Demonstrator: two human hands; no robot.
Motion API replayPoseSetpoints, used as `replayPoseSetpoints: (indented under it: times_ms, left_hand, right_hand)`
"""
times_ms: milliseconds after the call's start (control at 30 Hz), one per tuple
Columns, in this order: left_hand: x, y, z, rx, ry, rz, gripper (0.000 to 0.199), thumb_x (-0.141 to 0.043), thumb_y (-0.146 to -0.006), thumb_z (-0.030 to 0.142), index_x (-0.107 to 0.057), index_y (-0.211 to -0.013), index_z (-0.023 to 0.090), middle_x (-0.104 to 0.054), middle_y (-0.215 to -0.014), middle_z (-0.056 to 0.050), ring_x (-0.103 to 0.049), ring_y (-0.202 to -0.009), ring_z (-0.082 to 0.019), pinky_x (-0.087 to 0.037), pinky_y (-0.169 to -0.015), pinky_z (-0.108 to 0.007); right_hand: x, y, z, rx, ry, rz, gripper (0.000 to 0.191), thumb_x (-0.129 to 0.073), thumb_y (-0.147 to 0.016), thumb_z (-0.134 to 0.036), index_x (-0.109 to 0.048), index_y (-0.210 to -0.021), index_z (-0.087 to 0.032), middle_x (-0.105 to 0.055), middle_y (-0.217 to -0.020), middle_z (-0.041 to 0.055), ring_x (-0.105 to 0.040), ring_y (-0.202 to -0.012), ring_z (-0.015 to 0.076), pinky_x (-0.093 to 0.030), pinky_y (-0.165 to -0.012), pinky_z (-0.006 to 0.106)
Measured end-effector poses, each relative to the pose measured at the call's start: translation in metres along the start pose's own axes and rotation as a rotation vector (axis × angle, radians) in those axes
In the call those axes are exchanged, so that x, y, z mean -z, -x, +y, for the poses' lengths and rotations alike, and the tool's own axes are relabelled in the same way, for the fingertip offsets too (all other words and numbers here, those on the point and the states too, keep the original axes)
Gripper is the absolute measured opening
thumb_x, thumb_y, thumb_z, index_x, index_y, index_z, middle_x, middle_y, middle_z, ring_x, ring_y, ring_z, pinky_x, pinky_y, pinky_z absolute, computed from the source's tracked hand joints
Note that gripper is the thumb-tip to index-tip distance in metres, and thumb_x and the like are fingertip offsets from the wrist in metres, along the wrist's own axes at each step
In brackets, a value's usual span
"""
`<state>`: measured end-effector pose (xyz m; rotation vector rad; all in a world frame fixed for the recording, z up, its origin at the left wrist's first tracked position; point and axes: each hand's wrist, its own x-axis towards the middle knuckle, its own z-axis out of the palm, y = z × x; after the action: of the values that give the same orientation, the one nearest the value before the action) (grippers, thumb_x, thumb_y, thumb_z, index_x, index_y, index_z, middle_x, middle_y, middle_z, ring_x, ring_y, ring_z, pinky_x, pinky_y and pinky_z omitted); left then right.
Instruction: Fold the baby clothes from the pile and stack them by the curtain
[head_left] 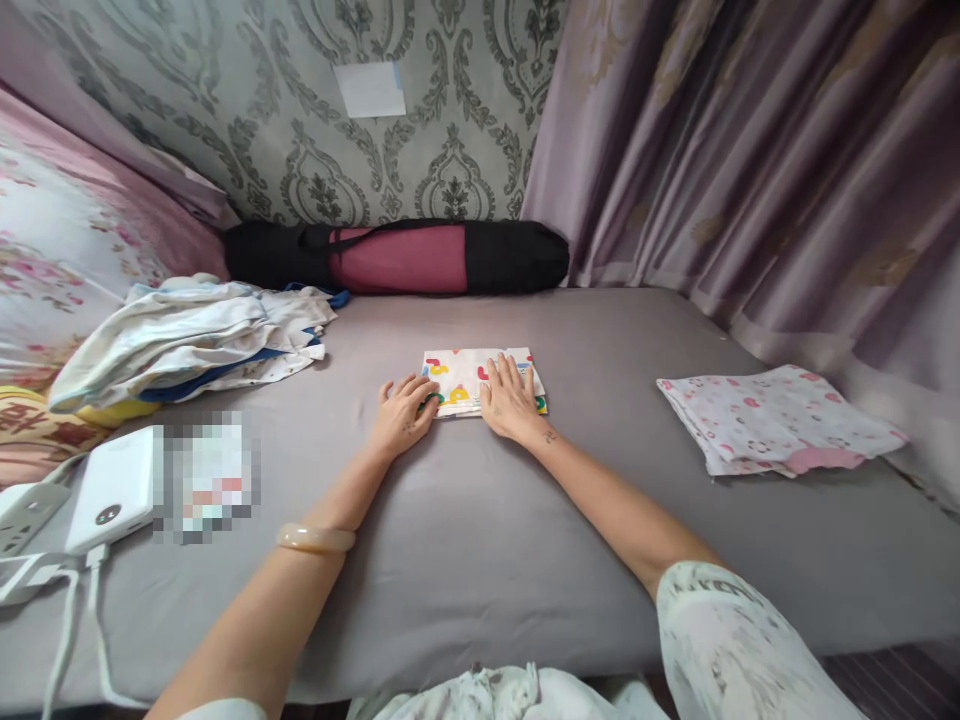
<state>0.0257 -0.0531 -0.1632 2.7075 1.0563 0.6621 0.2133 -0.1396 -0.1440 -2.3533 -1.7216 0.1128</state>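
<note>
A small folded white cloth (461, 372) with red, yellow, blue and green shapes lies flat on the grey sheet, near the middle of the view. My left hand (407, 412) rests at its left edge, with the fingers spread and the fingertips by the cloth's lower left corner. Across the right part of the cloth lies my right hand (510, 398), palm down, fingers stretched out. Neither hand grips anything. The cloth's layers show along its near edge, and part of its right side is hidden under my right hand.
At the left are a pile of crumpled clothes (217, 335), a white power bank (116, 490) with cables, and a blurred item. A folded pink-patterned cloth (772, 415) lies at the right. A black and maroon bag (401, 260) spans the back by the wall.
</note>
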Motion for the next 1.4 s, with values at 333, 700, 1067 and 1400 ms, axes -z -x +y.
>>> replayPoseSetpoints:
  times_ms: [333,700,1067,1400]
  left_hand:
    - [-0.006,0.000,-0.006,-0.006,-0.002,-0.014,0.035,-0.038,-0.096,0.039,-0.061,-0.120,0.028,-0.060,-0.133,-0.007,-0.045,-0.132,-0.025,-0.020,-0.113,-0.052]
    - [-0.002,-0.001,-0.001,0.015,-0.012,-0.020,0.035,-0.039,-0.095,0.038,-0.062,-0.119,0.029,-0.061,-0.132,-0.007,-0.046,-0.131,-0.025,-0.021,-0.113,-0.052]
    - [0.000,-0.002,0.001,0.043,0.001,-0.030,0.032,-0.042,-0.094,0.036,-0.062,-0.117,0.029,-0.061,-0.132,-0.006,-0.045,-0.132,-0.025,-0.021,-0.112,-0.052]
    - [-0.002,-0.001,-0.001,0.021,0.014,-0.004,0.033,-0.038,-0.097,0.037,-0.061,-0.119,0.027,-0.060,-0.133,-0.006,-0.043,-0.134,-0.024,-0.019,-0.112,-0.050]
  right_hand:
    - [0.007,-0.004,0.025,-0.030,-0.058,-0.111,0.063,-0.018,-0.098,-0.039,-0.020,-0.154,-0.008,-0.013,-0.161,0.0119,-0.008,-0.148,0.0246,-0.008,-0.118,0.043]
    - [0.014,-0.022,0.046,-0.052,0.007,-0.027,0.060,-0.016,-0.100,-0.039,-0.040,-0.144,-0.006,-0.035,-0.153,0.0177,-0.026,-0.143,0.0271,-0.001,-0.117,0.051]
    - [0.012,-0.051,0.050,-0.013,0.001,-0.126,0.067,-0.014,-0.099,-0.044,-0.020,-0.153,-0.005,-0.012,-0.161,0.0126,-0.006,-0.149,0.0235,0.000,-0.119,0.047]
    - [0.003,-0.049,0.018,0.034,-0.008,-0.128,0.063,-0.017,-0.100,-0.043,-0.022,-0.154,-0.012,-0.013,-0.161,0.0136,-0.007,-0.148,0.0274,-0.003,-0.117,0.052]
